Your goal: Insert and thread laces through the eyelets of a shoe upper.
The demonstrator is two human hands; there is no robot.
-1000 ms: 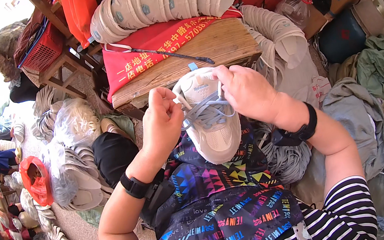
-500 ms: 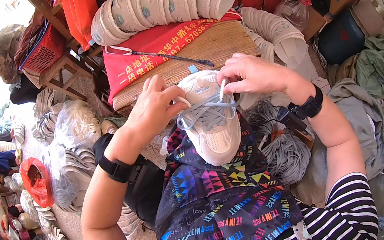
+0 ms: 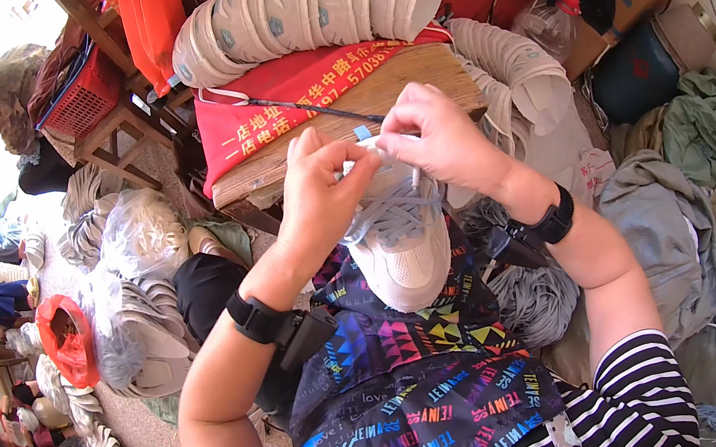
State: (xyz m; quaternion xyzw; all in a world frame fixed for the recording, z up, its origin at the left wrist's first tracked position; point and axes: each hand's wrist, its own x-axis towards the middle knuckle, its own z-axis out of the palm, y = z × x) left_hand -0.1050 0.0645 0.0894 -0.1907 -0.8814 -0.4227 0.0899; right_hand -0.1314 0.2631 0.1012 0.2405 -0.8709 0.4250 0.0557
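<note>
A white sneaker (image 3: 400, 250) with pale blue laces (image 3: 393, 208) rests toe-down on my lap, over a bright patterned apron (image 3: 402, 385). My left hand (image 3: 325, 193) pinches a lace end at the top of the shoe's tongue. Close beside it, my right hand (image 3: 444, 144) pinches the other lace end, fingers meeting my left hand's fingers above the shoe's collar. Each wrist wears a black band.
A wooden board (image 3: 376, 103) on a red banner lies just beyond the shoe. A row of stacked shoe uppers (image 3: 305, 7) sits behind it, more on the right (image 3: 522, 76). Bagged soles (image 3: 137, 249) pile at left, grey laces (image 3: 534, 299) and clothes (image 3: 665, 212) at right. A person (image 3: 0, 93) sits far left.
Both hands have shifted up and slightly left along the shoe, now pinching the lace ends together at the tongue; my left forearm moved in closer to the shoe.
</note>
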